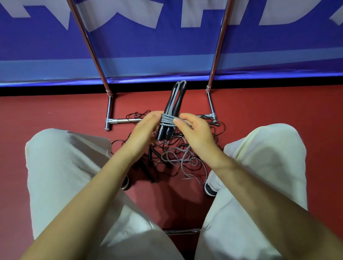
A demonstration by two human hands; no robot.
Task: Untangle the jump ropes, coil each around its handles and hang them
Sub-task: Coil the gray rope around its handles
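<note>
Two black jump-rope handles [173, 107] are held side by side, pointing away from me, with a grey rope [168, 120] wound in several turns around their middle. My left hand [144, 130] grips the handles from the left. My right hand [195, 131] pinches the grey rope just right of the coil, and the loose rest of that rope trails down to the floor. Below the hands lies a tangle of thin black and grey ropes [176, 161] with other black handles in it.
A chrome rack stands ahead: two slanted poles [87, 39] [219, 49] and a low crossbar with feet [124, 121] on the red floor. A blue banner wall lies behind it. My knees in pale trousers flank the tangle, and another chrome bar [181, 231] lies between my legs.
</note>
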